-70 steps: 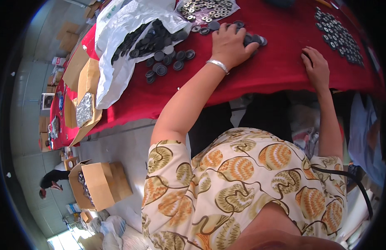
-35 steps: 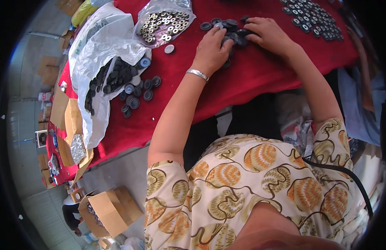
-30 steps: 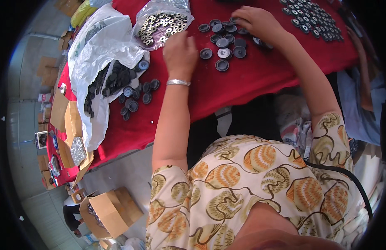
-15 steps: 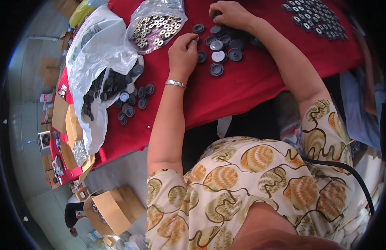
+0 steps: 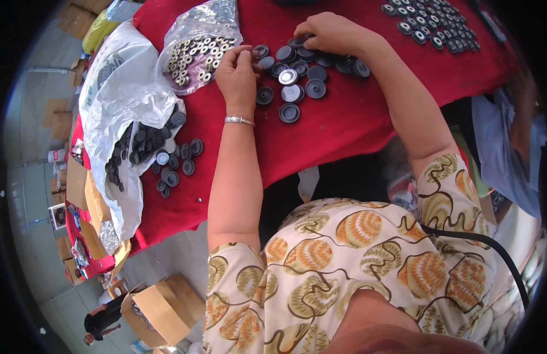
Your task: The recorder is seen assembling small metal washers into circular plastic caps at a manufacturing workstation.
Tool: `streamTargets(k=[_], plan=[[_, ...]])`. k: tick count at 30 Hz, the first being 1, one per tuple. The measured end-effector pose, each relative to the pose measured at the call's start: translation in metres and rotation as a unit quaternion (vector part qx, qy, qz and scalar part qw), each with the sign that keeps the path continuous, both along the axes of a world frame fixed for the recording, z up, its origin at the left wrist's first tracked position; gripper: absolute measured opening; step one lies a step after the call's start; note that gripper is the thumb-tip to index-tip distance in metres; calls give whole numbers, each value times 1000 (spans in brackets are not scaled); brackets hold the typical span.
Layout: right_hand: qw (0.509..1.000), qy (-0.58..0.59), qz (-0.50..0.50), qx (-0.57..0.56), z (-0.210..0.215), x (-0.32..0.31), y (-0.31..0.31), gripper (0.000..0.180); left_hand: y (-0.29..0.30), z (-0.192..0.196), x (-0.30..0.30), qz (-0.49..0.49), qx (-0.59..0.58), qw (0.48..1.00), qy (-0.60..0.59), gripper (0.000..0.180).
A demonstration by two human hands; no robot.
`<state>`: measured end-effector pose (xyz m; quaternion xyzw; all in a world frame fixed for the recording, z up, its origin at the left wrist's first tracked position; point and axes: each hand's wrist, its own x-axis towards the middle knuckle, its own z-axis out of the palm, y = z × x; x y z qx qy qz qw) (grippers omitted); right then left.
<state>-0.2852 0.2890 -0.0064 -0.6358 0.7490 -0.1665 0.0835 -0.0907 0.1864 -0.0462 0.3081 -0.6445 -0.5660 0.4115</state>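
Up at the far side of the red cloth-covered tabletop (image 5: 344,130), both forearms reach away from the body, bare below short patterned sleeves. The left hand (image 5: 237,74), with a thin silver bracelet (image 5: 239,120) at the wrist, lies palm-down with its fingers curled and the fingertips drawn together at the edge of a clear plastic bag (image 5: 198,50); whether it pinches anything there I cannot tell. The right hand (image 5: 331,32) is farther off and to the right, knuckles up, fingers bent down onto a cluster of dark round plastic caps (image 5: 297,82); what, if anything, it grips is hidden under the fingers.

Those caps lie loose on the cloth between the two hands and just near of them, some showing a pale centre. The clear bag holds small silvery and dark metal rings (image 5: 194,56), spilled toward its open mouth. To the left, a large white plastic bag (image 5: 117,112) lies open with more dark round caps (image 5: 145,144) pouring out of it onto the cloth. At the far right, another spread of small dark ring-shaped parts (image 5: 430,23) sits in rows. Down on the floor to the near left stands an open brown cardboard box (image 5: 164,307).
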Motion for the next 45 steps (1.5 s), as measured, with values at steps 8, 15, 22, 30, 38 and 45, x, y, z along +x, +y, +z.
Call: streamTargets(k=[8,15,22,30,38,45], plan=[[995,-20,38,-94,-24,-14,-8,23,1,-10,-8,-4,-222,969,-112,10],[995,96,-29,-1,-11,8,-24,24,15,-7,-22,-4,-429,863,-268,26],[997,-80,6,-20,-10,-16,-15,22,3,-10,-25,-17,-340,907,-249,24],[933,124,-12,-338,88,-52,-32,15,16,-3,-36,-14,-358,899,-252,23],[915,199,8,-350,73,-70,-34,20,21,2,-37,-33,-358,886,-292,27],[982,166,-82,-31,-13,-46,24,38,20,-3,-41,20,-403,858,-316,21]])
